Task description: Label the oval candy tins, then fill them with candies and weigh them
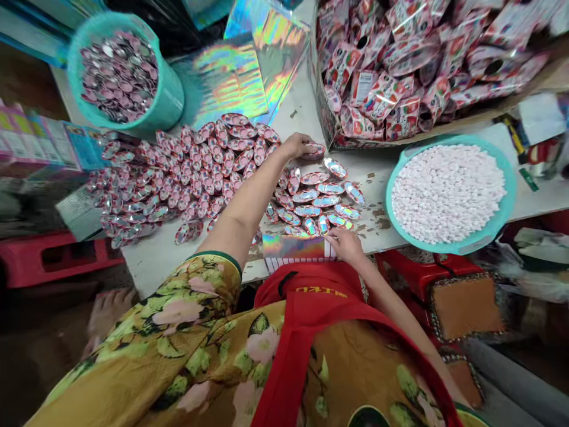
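My left hand (299,146) reaches across to the cardboard box's near corner, its fingers closed around a small oval red-and-pink pack (315,152). My right hand (347,244) is low at the table's front edge. Its fingers pinch the right end of a shiny holographic sticker sheet (296,246), by a white strip. Between the hands stand oval packs with shiny tops (326,201), set close together in rows. To the left spreads a large cluster of similar packs with pink tops (217,153).
A turquoise bucket (171,98) of pink and silver oval pieces stands back left, beside holographic sheets (231,74). The cardboard box (360,144) of printed sleeves fills the back right. A turquoise basin (510,178) of small white pieces is at right. Red stools (57,258) flank the table.
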{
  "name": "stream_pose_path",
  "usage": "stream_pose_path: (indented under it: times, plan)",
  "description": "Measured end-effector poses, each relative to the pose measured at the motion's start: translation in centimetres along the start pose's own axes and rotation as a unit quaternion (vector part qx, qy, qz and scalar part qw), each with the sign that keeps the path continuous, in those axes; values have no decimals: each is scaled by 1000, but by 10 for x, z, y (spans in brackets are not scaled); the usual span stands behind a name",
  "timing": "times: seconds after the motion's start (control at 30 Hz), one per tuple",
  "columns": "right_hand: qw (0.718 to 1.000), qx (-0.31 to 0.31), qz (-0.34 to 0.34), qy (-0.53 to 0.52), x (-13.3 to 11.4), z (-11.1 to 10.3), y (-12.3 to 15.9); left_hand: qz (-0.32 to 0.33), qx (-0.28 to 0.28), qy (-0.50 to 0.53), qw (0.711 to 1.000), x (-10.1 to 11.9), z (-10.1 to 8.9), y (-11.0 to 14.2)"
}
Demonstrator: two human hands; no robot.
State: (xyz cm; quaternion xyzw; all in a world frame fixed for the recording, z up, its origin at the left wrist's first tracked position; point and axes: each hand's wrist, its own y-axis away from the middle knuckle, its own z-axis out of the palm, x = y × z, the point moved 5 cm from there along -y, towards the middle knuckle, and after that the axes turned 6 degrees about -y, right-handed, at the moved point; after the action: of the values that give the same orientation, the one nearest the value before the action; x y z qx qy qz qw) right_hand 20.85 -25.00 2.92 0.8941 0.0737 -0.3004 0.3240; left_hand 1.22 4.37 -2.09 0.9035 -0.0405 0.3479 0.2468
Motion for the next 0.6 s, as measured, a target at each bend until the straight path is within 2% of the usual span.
stream_pose_path:
  times: [0.13, 0.23, 0.3, 0.33, 0.4, 0.47, 0.5, 0.53, 0.6]
  plan:
    - [1000, -7, 2, -15, 0, 1, -3, -48, -3, -54, 997, 3, -1, -11]
    - [1000, -9, 8, -27, 1, 2, -5, -81, -26, -66, 994, 3, -1, -16]
    - [999, -6, 8, -34, 1, 2, -5, -62, -33, -51, 996, 6, -3, -11]
    - [999, -3, 6, -37, 1, 1, -5, -41, -18, -41, 998, 9, -5, -2]
    - [999, 0, -4, -44, 1, 1, -5, 6, 61, -28, 998, 17, -8, 32]
    - [999, -2, -15, -48, 0, 1, -5, 52, 172, -31, 983, 26, 0, 90]
    - [999, -4, -22, -47, 0, 1, -4, 76, 209, -42, 974, 31, 11, 125]
    - [999, -5, -27, -45, 0, 2, -4, 95, 223, -68, 968, 36, 28, 162]
    - [998, -3, -38, -40, -1, 3, -4, 144, 171, -146, 964, 43, 75, 228]
